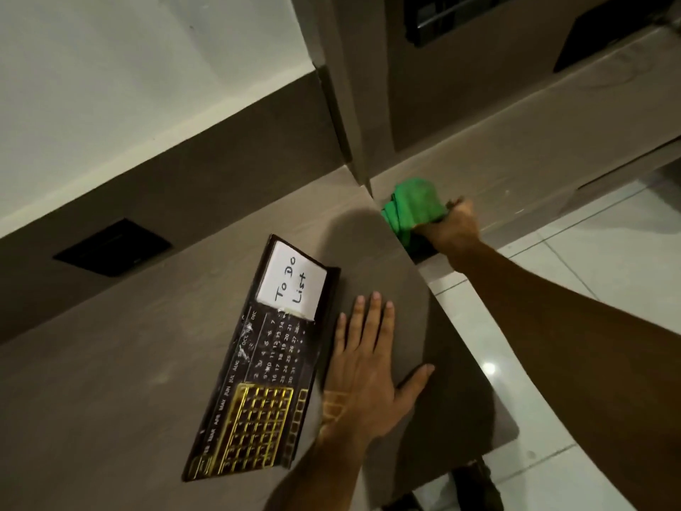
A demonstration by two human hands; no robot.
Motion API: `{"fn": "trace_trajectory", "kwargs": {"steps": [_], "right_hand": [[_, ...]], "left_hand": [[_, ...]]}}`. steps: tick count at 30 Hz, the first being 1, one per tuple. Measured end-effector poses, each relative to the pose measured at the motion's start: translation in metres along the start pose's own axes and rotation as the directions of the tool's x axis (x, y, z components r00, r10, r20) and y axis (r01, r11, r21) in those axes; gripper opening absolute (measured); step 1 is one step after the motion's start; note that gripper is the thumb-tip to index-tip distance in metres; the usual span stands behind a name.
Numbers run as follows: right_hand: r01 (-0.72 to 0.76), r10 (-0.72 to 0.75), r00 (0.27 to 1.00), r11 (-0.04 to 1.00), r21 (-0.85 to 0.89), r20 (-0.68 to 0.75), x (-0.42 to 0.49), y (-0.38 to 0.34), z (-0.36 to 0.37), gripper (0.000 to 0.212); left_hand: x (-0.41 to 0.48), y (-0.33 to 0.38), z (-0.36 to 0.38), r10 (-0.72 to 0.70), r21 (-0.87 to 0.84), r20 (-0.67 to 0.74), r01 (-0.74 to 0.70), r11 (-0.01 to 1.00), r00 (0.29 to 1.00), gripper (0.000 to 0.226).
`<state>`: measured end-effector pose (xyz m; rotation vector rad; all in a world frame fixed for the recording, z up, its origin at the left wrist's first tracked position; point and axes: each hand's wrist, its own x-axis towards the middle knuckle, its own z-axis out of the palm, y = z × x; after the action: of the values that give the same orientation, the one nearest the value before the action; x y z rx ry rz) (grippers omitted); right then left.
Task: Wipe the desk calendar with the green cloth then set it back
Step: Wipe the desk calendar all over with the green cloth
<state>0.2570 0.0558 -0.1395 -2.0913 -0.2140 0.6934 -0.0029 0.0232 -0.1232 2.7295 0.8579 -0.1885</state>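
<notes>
The desk calendar (258, 366) is a dark board with gold grid lines, printed dates and a white "To Do List" note; it stands tilted on the brown desk (110, 381). My left hand (365, 366) lies flat and open on the desk just right of the calendar, fingers spread, touching its right edge. My right hand (451, 226) is farther back at the desk's right edge, closed around the bunched green cloth (414, 208), which hangs past the desk edge beside a vertical panel.
A vertical brown panel (353, 105) rises at the desk's far right corner. A black wall socket plate (112, 247) sits in the dark back strip. White tiled floor (589, 252) lies to the right of the desk. A dark shoe (475, 481) shows below.
</notes>
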Motion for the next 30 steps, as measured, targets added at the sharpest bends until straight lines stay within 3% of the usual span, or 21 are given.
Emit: {"fn": "trace_trajectory", "kwargs": {"steps": [2,4,7,11,16,19,21,25,28,30], "right_hand": [[-0.008,0.001,0.996,0.998,0.069,0.094,0.001,-0.005,-0.001,0.072],[0.009,-0.018,0.992,0.997,0.071,0.127,-0.003,-0.007,-0.002,0.052],[0.014,-0.022,0.997,0.993,0.113,0.069,-0.017,-0.010,-0.010,0.029],[0.059,-0.074,0.996,0.955,0.290,0.040,-0.059,-0.023,-0.035,0.025],[0.084,-0.136,0.987,0.882,0.463,0.081,-0.141,-0.033,-0.050,0.024],[0.135,-0.239,0.959,0.859,0.493,0.154,-0.195,-0.033,-0.039,0.042],[0.257,-0.360,0.917,0.861,0.439,0.170,-0.226,-0.031,-0.025,0.060],[0.475,-0.544,0.821,0.819,0.321,0.172,-0.267,-0.020,0.010,0.078],[0.701,-0.708,0.695,0.706,0.104,0.126,-0.278,-0.001,0.035,0.089],[0.801,-0.781,0.592,0.597,-0.040,0.199,-0.279,0.011,0.047,0.097]], "left_hand": [[-0.001,0.000,0.000,-0.002,0.008,-0.001,0.002,1.000,1.000,0.100],[0.000,0.001,0.000,-0.001,0.008,0.009,0.001,1.000,1.000,0.099],[-0.001,0.002,-0.004,-0.007,0.001,0.046,0.007,1.000,0.999,0.099],[-0.006,0.003,-0.030,0.038,-0.065,0.123,-0.031,0.997,0.992,0.105],[-0.030,0.000,-0.097,0.093,-0.043,-0.076,-0.097,0.994,0.993,0.101],[-0.052,-0.022,-0.140,0.090,-0.001,-0.256,-0.093,0.996,0.962,0.099],[-0.070,-0.044,-0.156,-0.003,-0.027,-0.275,-0.005,1.000,0.961,0.106],[-0.104,-0.076,-0.154,-0.252,-0.135,-0.046,0.244,0.960,0.967,0.127],[-0.117,-0.080,-0.142,-0.285,-0.239,0.083,0.297,0.925,0.955,0.128],[-0.118,-0.078,-0.139,-0.281,-0.342,0.119,0.305,0.889,0.952,0.126]]}}
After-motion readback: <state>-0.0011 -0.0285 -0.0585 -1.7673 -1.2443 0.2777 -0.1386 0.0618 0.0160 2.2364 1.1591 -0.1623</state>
